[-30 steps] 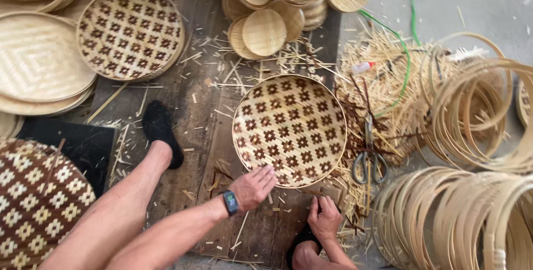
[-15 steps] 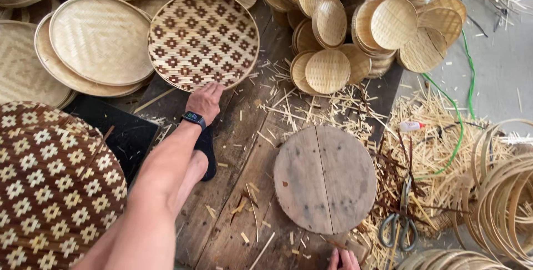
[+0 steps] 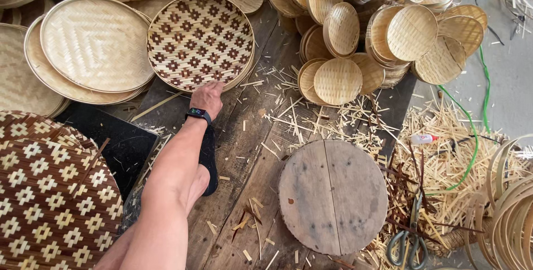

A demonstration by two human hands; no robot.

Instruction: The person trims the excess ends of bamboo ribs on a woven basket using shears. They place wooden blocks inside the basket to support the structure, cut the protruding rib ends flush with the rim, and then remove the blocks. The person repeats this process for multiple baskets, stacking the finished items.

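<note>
My left hand [image 3: 207, 97], with a dark watch on the wrist, reaches forward and rests its fingers on the near rim of a round brown-and-cream checked woven tray [image 3: 200, 39] that lies on top of a stack. My right hand is out of view. A round wooden board [image 3: 332, 195] lies on the plank floor to the right, with nothing on it. Scissors [image 3: 408, 242] lie by its lower right edge.
Plain woven trays [image 3: 95, 43] lie at the left, small round woven lids [image 3: 338, 80] at the back. A dark patterned tray stack [image 3: 50, 203] fills the lower left. Bamboo hoops [image 3: 513, 214], straw scraps, a small bottle [image 3: 425, 139] and a green cord [image 3: 472, 142] lie at the right.
The patterned tray has gone from the wooden board to the stack at the back left, carried by my left hand. My right hand has dropped out of view.
</note>
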